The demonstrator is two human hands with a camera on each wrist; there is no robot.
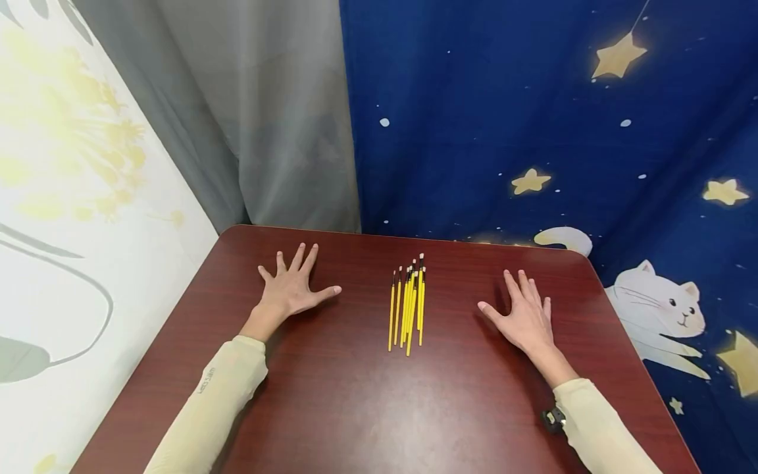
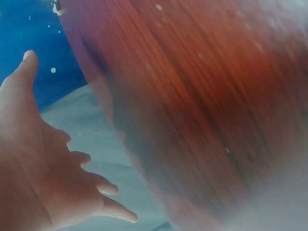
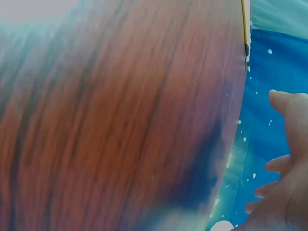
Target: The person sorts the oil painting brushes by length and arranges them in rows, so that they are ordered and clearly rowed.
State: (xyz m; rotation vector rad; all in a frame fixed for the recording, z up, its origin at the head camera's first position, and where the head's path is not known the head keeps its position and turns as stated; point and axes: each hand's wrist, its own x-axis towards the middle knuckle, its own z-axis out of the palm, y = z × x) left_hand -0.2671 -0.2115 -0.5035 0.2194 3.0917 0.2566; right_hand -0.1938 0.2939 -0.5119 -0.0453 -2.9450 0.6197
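Several thin paintbrushes [image 1: 410,303] with yellow handles lie in a loose bundle at the middle of the table, black ferrules and pale tips toward the far edge. To their left, my left hand [image 1: 291,288] is spread palm down with its fingers apart, holding nothing. My right hand [image 1: 524,317] is on the other side of the brushes, fingers straight and thumb stretched toward them, also holding nothing. In the left wrist view the left hand [image 2: 43,168] shows its spread fingers. At the edge of the right wrist view, the right hand [image 3: 288,168] appears beside a sliver of yellow brush [image 3: 244,24].
The dark red wood-grain table [image 1: 355,415] has rounded far corners. Behind it hang a grey curtain [image 1: 290,118] and a blue curtain [image 1: 450,131] with stars and a white cat. A pale patterned panel [image 1: 89,217] stands along the left. A black band [image 1: 553,419] sits at the right wrist.
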